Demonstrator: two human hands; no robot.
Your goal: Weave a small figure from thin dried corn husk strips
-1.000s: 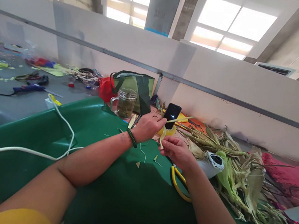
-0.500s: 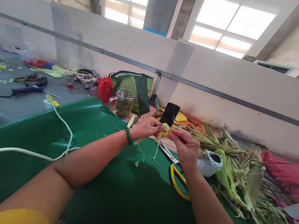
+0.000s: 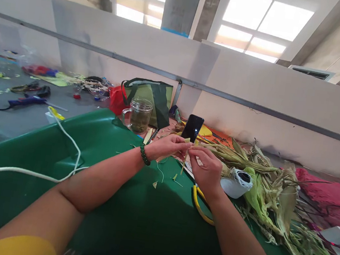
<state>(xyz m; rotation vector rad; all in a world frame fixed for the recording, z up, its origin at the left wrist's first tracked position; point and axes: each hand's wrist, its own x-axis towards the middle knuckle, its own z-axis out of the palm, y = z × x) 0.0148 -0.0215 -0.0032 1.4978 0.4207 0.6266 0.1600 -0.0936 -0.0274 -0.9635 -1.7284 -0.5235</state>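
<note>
My left hand (image 3: pixel 172 146) and my right hand (image 3: pixel 207 166) meet above the green mat (image 3: pixel 145 220), fingertips nearly touching. Both pinch a pale yellow-green strip of corn husk (image 3: pixel 183 165), one end of which hangs below the fingers. Much of the strip is hidden by my fingers. Partly under my right hand and wrist lie scissors with yellow handles (image 3: pixel 199 206). Small husk scraps (image 3: pixel 155 184) and bits of thread (image 3: pixel 160 170) are on the mat below my hands. A dark phone (image 3: pixel 193 127) leans upright just behind them.
To the right are a thread spool (image 3: pixel 238 183), a heap of corn husks (image 3: pixel 277 192) and pink cloth (image 3: pixel 326 198). A glass mug (image 3: pixel 140 116) stands before a green bag (image 3: pixel 161 101). A white cable (image 3: pixel 26 172) crosses the mat at left, near a blue glue gun (image 3: pixel 26 101).
My right hand has come closer to the left, moving slightly left and down. Less of the husk strip shows between them. The view has shifted a little.
</note>
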